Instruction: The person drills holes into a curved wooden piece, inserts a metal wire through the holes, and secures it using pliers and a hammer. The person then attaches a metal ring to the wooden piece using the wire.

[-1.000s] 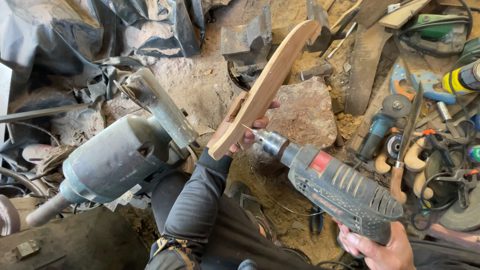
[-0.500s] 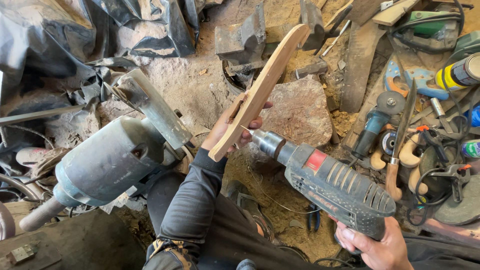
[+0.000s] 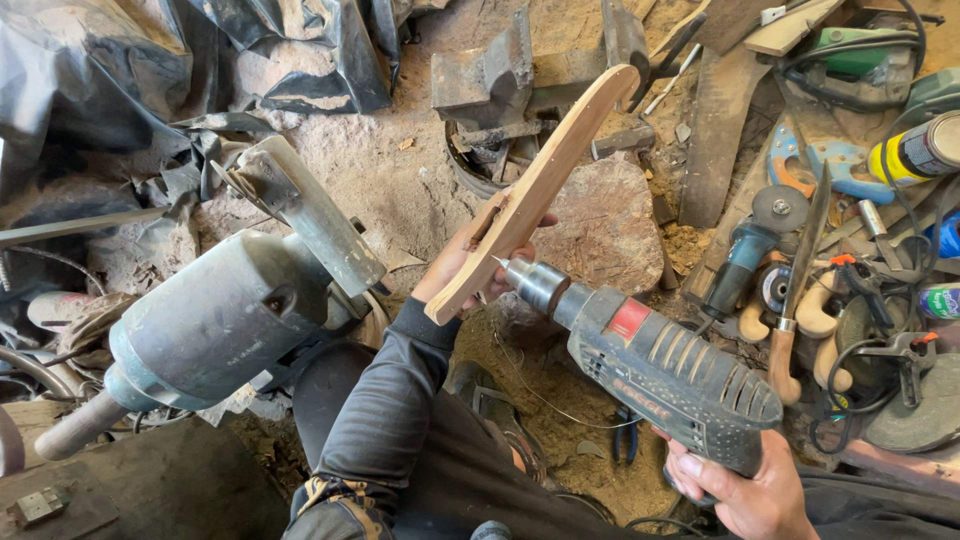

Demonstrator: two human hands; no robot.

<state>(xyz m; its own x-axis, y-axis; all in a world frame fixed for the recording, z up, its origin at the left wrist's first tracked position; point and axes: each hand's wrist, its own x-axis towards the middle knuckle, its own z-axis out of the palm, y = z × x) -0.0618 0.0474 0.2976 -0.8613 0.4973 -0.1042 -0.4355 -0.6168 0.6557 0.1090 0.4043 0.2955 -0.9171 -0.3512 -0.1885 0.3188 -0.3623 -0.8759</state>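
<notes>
Cluttered dirt floor; drill tip meets wooden handle edge.

A rough, ground-level workshop on a dirt floor.

Tools lie scattered over bare earth: an anvil-like iron block at top centre, a big grey motor at left, an angle grinder, a knife with a wooden handle and cables at right, black plastic sheeting at upper left, a flat stone in the middle.

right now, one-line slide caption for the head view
Left hand holds a wooden handle while right hand aims a power drill at it.
</notes>
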